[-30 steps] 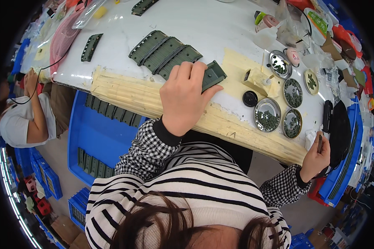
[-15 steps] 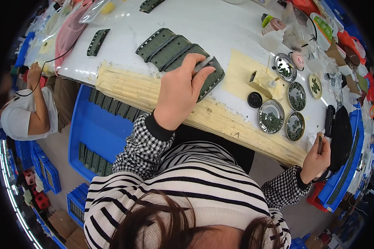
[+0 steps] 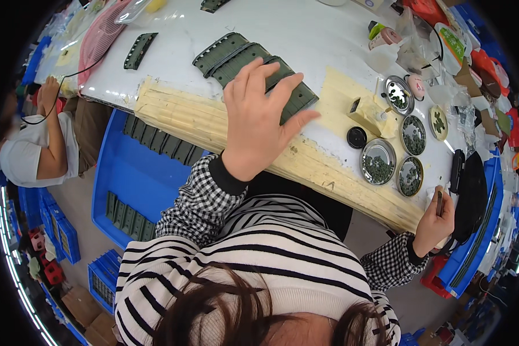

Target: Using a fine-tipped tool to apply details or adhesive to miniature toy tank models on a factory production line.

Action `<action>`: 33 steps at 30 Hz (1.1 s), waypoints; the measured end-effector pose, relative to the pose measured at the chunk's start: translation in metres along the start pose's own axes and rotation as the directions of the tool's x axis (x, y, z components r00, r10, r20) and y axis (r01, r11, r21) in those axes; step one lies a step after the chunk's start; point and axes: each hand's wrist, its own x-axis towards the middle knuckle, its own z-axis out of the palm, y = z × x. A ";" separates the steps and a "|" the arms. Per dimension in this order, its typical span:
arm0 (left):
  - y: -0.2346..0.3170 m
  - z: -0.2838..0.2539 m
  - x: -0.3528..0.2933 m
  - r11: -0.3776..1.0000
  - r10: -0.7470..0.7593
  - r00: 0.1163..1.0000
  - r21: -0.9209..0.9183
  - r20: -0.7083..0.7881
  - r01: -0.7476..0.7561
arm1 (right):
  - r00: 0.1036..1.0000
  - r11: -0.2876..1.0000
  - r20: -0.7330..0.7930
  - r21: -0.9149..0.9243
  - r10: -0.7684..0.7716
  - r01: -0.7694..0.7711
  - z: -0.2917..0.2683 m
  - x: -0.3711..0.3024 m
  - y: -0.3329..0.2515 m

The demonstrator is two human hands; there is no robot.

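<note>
Several dark green ribbed plastic panels (image 3: 225, 60) lie side by side on the white table, forming a slanted row. My left hand (image 3: 259, 115) is over the row's near side with its fingers spread and nothing in them. It covers part of the panels, and whether the fingertips touch them I cannot tell. At the table's right edge my right hand (image 3: 435, 228) is closed around a slim, dark metal tool (image 3: 439, 203) that looks like tweezers. Nearest to that hand are round metal dishes (image 3: 378, 162) holding small dark green pieces.
A tape-covered box (image 3: 366, 114) and a black round cap (image 3: 356, 137) stand beside the dishes. Another green panel (image 3: 139, 51) lies at far left. Below the taped table edge (image 3: 179, 112), a blue crate (image 3: 138, 181) holds more panels. A seated person (image 3: 40, 144) is at left.
My left hand has opened from a pinch on a small grey piece, which I can no longer make out. My right hand has barely moved.
</note>
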 end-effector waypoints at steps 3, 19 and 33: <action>0.001 -0.004 -0.005 1.000 0.019 0.991 -0.004 0.129 -0.019 | 1.000 1.000 0.019 -0.002 0.013 -0.013 -0.001 -0.001 -0.001; -0.161 0.028 0.165 0.988 -0.118 0.989 0.109 0.084 0.109 | 0.992 0.973 -0.096 0.223 0.082 -0.059 -0.008 -0.009 -0.003; -0.090 0.061 0.164 0.975 0.194 0.921 -0.174 0.339 -0.141 | 0.998 0.972 -0.068 0.232 -0.011 0.026 0.000 -0.010 -0.021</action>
